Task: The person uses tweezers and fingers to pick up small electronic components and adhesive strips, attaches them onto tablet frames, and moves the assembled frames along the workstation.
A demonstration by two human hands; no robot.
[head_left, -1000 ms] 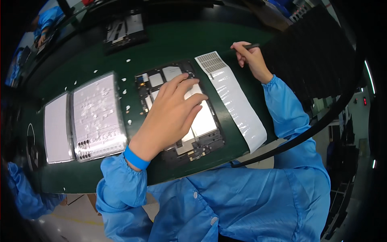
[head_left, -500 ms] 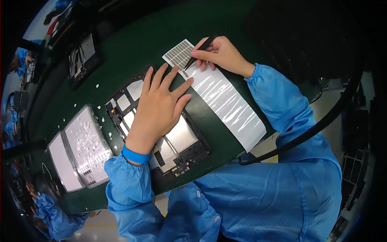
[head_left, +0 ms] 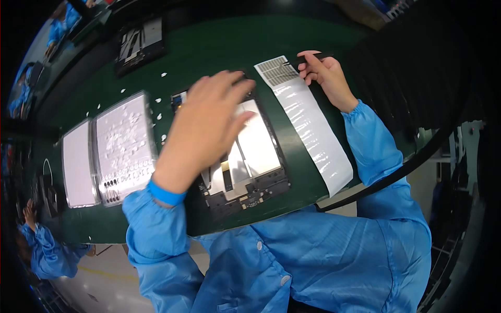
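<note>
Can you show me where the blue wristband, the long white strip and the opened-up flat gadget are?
Blue wristband (head_left: pixel 166 195): head view, on the middle of its band.
Long white strip (head_left: pixel 317 136): head view, on its shiny blank part.
Opened-up flat gadget (head_left: pixel 265 148): head view, on its silver plate.

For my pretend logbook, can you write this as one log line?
left hand: blurred, over opened tablet | right hand: holds black tweezers, tips over label strip

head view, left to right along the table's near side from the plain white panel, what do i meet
Plain white panel, white panel strewn with white pieces, opened tablet-like device, white strip with grey labels, blue right sleeve.
</note>
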